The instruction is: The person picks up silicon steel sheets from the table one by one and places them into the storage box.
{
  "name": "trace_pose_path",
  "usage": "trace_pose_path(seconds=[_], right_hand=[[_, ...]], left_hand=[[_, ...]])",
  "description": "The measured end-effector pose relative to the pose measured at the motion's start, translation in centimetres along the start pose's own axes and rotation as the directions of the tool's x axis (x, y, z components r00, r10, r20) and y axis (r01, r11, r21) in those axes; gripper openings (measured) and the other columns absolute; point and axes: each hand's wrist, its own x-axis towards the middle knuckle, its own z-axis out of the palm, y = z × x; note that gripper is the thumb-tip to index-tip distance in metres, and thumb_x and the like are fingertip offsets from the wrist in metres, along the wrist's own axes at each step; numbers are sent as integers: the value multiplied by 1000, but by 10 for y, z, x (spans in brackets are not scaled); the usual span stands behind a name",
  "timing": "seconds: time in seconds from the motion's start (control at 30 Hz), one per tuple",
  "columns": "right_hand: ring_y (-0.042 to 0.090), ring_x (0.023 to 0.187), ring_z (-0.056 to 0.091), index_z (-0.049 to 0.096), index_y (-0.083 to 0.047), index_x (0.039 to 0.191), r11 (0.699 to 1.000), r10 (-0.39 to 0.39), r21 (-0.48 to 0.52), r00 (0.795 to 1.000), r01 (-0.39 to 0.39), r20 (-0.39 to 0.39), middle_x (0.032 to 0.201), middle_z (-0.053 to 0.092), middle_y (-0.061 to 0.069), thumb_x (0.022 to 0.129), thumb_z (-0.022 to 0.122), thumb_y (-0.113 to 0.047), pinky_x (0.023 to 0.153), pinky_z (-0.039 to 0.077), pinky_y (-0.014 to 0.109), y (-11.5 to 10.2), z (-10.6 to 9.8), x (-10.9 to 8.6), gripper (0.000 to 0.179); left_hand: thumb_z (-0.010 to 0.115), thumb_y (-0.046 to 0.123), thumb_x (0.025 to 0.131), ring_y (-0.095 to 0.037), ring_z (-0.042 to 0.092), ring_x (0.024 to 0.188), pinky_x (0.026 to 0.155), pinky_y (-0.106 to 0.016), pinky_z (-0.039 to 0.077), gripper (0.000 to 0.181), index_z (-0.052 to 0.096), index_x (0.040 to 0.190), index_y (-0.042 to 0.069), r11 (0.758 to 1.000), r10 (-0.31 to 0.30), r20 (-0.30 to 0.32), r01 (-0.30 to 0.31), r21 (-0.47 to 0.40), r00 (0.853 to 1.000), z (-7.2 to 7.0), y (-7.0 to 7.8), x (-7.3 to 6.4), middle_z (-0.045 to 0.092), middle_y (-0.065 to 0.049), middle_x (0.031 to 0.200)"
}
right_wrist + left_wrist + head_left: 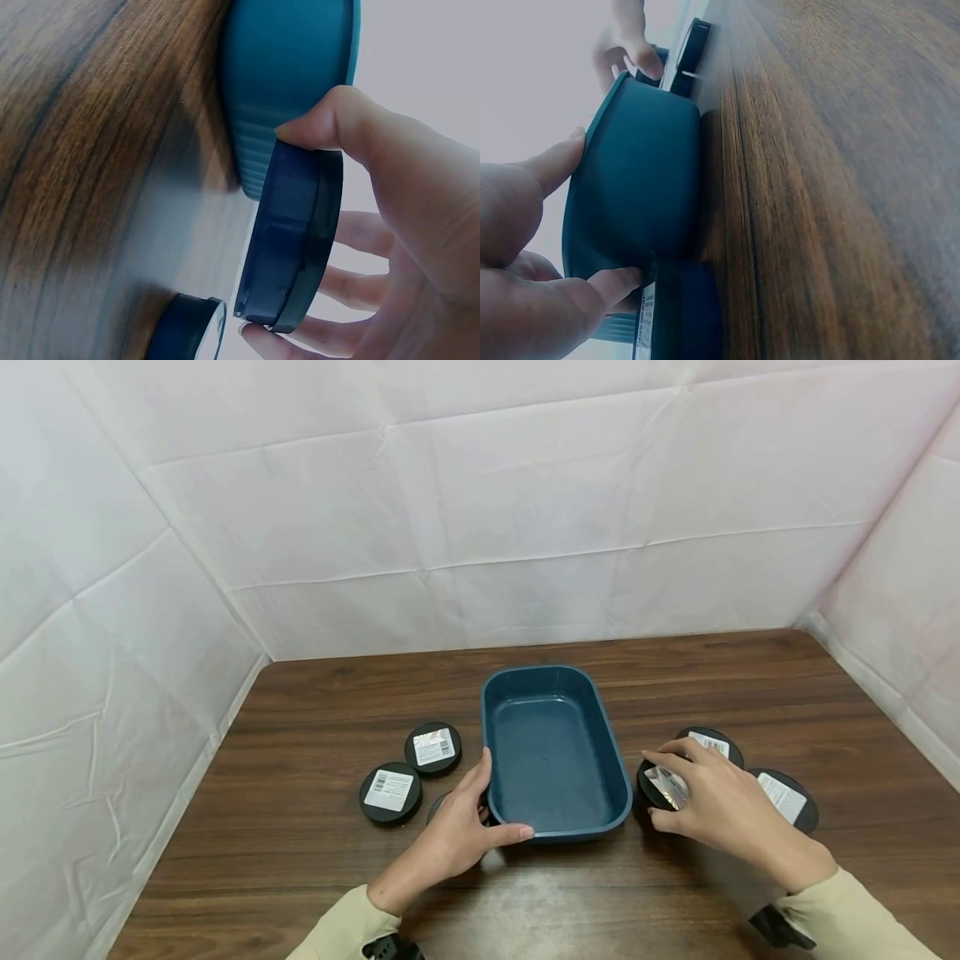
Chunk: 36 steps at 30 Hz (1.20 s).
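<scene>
A dark blue rectangular plastic tray (551, 760) lies on the table with nothing inside. My left hand (465, 827) grips its near-left corner, thumb over the front rim and fingers along the left side. To the right of the tray, my right hand (712, 793) pinches a round black container (667, 787) between thumb and fingers. In the right wrist view this container (289, 232) is tilted and seems raised off the table, close to the tray's wall. A silvery label covers part of its top.
Two labelled round black containers (391, 793) lie left of the tray; another (435, 808) is mostly hidden behind my left hand. Right of the tray, one (723, 743) lies behind my right hand and one (791, 797) beside it. White cloth walls (525, 510) border the wooden table (315, 860).
</scene>
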Motion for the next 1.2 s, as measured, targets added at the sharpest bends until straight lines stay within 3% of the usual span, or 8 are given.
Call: trace_pose_path(seconds=[1.2], right_hand=[[33,100,63,70,-16,127,1000,-17,9,993,18,-119,122,62,7,64,79,-31,60,49,44,-17,-18,-4,65]], left_hand=[[79,32,87,-36,33,150,110,-42,47,110,1,162,8,1000,-3,6,3,-11,1000,0,-1,1,7,-21,168]])
